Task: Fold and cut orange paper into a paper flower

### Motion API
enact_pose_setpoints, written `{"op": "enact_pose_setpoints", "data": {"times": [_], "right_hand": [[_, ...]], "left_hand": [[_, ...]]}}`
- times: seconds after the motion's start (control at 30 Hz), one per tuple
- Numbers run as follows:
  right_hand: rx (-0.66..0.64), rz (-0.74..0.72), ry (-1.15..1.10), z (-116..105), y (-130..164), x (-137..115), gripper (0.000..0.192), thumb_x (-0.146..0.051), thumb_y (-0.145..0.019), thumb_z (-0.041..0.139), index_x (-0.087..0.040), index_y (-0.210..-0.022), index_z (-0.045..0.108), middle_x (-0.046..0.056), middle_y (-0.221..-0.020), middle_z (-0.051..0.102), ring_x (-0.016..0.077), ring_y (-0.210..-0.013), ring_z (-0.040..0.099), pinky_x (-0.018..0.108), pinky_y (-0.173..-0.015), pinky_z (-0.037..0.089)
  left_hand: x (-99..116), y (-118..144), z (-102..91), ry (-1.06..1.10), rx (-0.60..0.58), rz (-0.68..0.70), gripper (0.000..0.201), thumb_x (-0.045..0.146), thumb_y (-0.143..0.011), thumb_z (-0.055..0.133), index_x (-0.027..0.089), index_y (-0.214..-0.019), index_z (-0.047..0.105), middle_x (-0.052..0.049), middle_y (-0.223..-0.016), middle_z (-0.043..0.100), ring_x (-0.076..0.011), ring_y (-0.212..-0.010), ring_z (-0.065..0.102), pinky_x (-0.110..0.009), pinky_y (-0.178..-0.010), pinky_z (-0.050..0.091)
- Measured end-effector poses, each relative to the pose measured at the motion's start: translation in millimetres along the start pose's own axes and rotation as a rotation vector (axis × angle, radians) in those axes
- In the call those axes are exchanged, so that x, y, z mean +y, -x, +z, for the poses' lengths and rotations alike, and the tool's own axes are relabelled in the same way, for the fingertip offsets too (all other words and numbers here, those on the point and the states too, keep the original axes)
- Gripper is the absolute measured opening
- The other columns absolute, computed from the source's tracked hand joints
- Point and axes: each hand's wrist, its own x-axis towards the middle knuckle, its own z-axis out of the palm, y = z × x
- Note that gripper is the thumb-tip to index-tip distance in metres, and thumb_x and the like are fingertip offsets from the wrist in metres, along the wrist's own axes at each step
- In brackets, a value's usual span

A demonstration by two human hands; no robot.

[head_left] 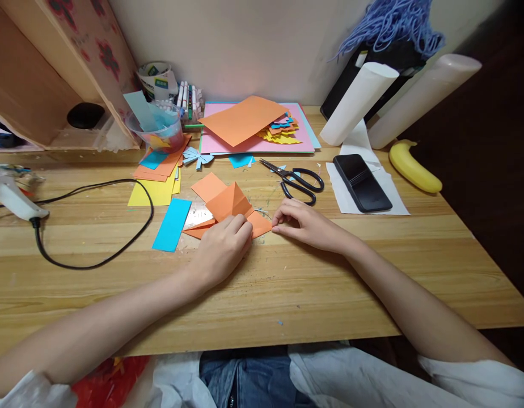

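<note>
A folded piece of orange paper [230, 202] lies on the desk in front of me, with creases and raised flaps. My left hand [228, 243] presses on its near side with curled fingers, which hide part of the folds. At the paper's right corner, my right hand [298, 222] pinches the tip between thumb and finger. Just behind the folded piece is a flat orange rectangle [208, 186]. To its left lies a blue paper strip [172, 225]. Black-handled scissors [294, 180] rest behind my right hand, blades pointing left.
A glue gun [15, 195] with a looping black cord is at the left. Behind stand a plastic cup [157, 133] of paper scraps, markers [189, 101] and stacked coloured sheets [262, 141]. A phone [362, 182], a banana [415, 167] and white rolls [358, 105] are at the right.
</note>
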Motion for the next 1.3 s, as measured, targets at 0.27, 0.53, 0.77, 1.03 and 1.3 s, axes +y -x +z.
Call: {"op": "enact_pose_setpoints", "data": {"times": [0.27, 0.53, 0.77, 1.03, 1.3], "right_hand": [[0.040, 0.044, 0.082, 5, -2, -7, 0.009, -0.026, -0.084, 0.054, -0.019, -0.078, 0.056, 0.004, -0.083, 0.054, 0.0170, -0.081, 0.051, 0.030, -0.073, 0.041], [0.078, 0.117, 0.122, 9, -2, -14, 0.010, -0.025, -0.081, 0.055, -0.018, -0.074, 0.056, 0.003, -0.080, 0.055, 0.0177, -0.081, 0.051, 0.032, -0.074, 0.038], [0.079, 0.066, 0.066, 9, -2, -7, 0.010, -0.028, -0.081, 0.056, -0.019, -0.076, 0.057, 0.003, -0.081, 0.055, 0.0171, -0.081, 0.051, 0.032, -0.076, 0.037], [0.111, 0.085, 0.061, 12, -3, -8, 0.016, -0.034, -0.078, 0.061, -0.020, -0.074, 0.057, 0.002, -0.081, 0.055, 0.0176, -0.081, 0.049, 0.033, -0.076, 0.036], [0.152, 0.160, 0.064, 19, -3, -10, 0.018, -0.037, -0.078, 0.061, -0.021, -0.073, 0.055, 0.001, -0.080, 0.055, 0.0185, -0.084, 0.047, 0.033, -0.076, 0.034]], "left_hand": [[0, 1, 0.6, 0.006, 0.006, 0.008, 0.018, 0.015, -0.087, 0.040, 0.017, -0.072, 0.048, -0.002, -0.071, 0.052, -0.0149, -0.064, 0.047, -0.027, -0.053, 0.032], [0, 0, 3.9, 0.027, 0.055, 0.009, 0.019, 0.015, -0.087, 0.041, 0.017, -0.070, 0.047, -0.001, -0.070, 0.051, -0.0132, -0.062, 0.045, -0.027, -0.051, 0.030], [0, -1, 2.9, 0.057, 0.046, -0.004, 0.018, 0.015, -0.087, 0.041, 0.017, -0.070, 0.049, -0.001, -0.070, 0.051, -0.0138, -0.064, 0.045, -0.028, -0.052, 0.031], [0, -4, 2.8, 0.171, 0.012, -0.040, 0.019, 0.016, -0.088, 0.039, 0.016, -0.072, 0.049, -0.003, -0.074, 0.052, -0.0148, -0.068, 0.045, -0.027, -0.056, 0.034], [1, -7, -0.3, 0.214, -0.011, -0.063, 0.020, 0.017, -0.088, 0.040, 0.015, -0.071, 0.049, -0.004, -0.075, 0.053, -0.0147, -0.068, 0.044, -0.026, -0.056, 0.033]]}}
